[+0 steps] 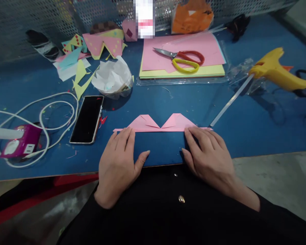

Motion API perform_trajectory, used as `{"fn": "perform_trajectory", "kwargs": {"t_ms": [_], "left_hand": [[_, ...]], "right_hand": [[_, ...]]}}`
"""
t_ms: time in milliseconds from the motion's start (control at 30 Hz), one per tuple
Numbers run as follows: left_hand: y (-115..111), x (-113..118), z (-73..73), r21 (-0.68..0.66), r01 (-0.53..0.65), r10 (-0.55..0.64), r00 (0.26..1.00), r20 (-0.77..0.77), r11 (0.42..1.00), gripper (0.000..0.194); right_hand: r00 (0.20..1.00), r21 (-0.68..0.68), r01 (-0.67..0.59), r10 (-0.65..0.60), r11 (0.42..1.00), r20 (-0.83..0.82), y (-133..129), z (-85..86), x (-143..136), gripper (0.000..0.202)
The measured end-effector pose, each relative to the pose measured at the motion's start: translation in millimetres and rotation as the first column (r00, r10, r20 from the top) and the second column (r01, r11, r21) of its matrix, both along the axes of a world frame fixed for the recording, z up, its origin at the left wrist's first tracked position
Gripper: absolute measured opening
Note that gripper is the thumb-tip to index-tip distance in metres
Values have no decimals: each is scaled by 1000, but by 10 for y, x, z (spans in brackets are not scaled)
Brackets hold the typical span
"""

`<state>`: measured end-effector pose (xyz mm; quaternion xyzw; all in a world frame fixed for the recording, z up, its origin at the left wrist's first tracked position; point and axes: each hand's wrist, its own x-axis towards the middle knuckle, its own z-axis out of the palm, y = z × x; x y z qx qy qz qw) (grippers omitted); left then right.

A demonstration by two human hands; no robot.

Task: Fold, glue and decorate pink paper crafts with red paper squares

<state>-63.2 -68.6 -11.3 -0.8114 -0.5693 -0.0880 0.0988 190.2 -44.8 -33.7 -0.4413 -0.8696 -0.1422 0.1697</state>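
In the head view, my left hand [119,154] and right hand [210,153] lie open, gripping nothing, fingertips on the folded pink paper [177,122] at twelve o'clock. Uneven pressure could skew its fold; slipping toward two o'clock could knock the glue stick [231,102].

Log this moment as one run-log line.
left hand: touching folded paper, left part | right hand: touching its right part | phone: left | glue gun: right | scissors: on paper stack
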Motion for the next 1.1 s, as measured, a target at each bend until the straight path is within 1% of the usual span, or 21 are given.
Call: {"fn": "perform_trajectory", "kwargs": {"t_ms": [100,167,233,367,500,700,933,1100], "left_hand": [[11,18,27,-44,12,-15,997,-73,999,62],[13,60,57,-80,2,-13,990,-137,997,67],[15,118,90,-101,-12,-7,982,-188,995,78],[43,238,157,-146,-19,-21,963,-270,989,101],[82,317,208,-193,-45,-21,945,-325,980,112],[74,320,201,-194,-37,-20,959,-281,980,114],[63,322,168,-194,-26,-13,980,-197,981,112],[71,343,195,-206,-35,-10,977,-213,978,111]], "right_hand": [[999,-29,24,-23,999,47,8,61,-31,47],[994,-54,46,-41,997,103,13,115,-74,52],[984,-72,51,-38,996,173,24,167,-130,62],[949,-118,24,14,993,316,61,224,-230,80],[927,-161,16,45,987,371,97,227,-272,84],[929,-161,23,38,987,368,114,226,-278,78],[923,-164,26,39,986,383,108,233,-300,84],[925,-176,22,47,984,377,113,245,-317,79]]}}
